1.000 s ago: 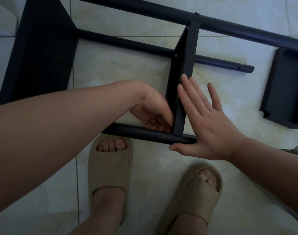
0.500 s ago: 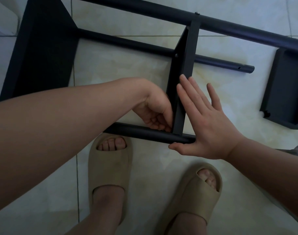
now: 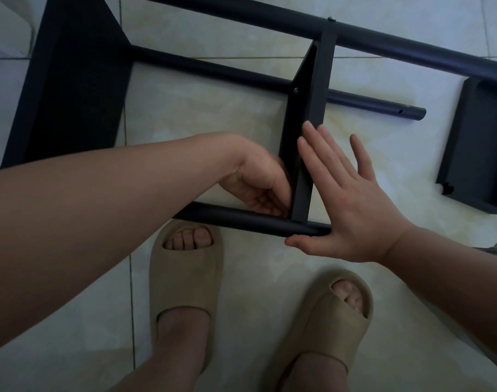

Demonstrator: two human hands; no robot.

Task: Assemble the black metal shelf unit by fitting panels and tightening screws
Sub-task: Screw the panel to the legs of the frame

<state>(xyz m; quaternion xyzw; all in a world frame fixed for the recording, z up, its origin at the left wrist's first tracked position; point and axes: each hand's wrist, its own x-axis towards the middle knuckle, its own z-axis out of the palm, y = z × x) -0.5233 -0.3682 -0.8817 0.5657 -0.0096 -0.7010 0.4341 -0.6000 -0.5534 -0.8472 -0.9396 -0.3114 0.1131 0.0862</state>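
Note:
The black shelf frame lies on its side on the tiled floor. A narrow middle panel [image 3: 312, 108] spans from the far thick tube [image 3: 270, 12] to the near tube [image 3: 236, 219]. My left hand [image 3: 258, 185] is tucked against the panel's left face at its joint with the near tube. Its fingertips are curled together and pinch what seems to be a screw, which is mostly hidden. My right hand [image 3: 346, 205] presses flat against the panel's right face, fingers straight, thumb under the near tube's end. A fitted screw [image 3: 296, 91] shows higher on the panel.
A wide black panel [image 3: 72, 80] closes the frame's left end. A thinner tube [image 3: 213, 70] crosses behind the middle panel, its free end to the right. A loose black panel [image 3: 476, 148] lies at the right. My feet in beige slippers [image 3: 185, 275] stand just below the near tube.
My left hand has shifted slightly at the joint, its fingers working in place. My right hand stays pressed flat on the panel.

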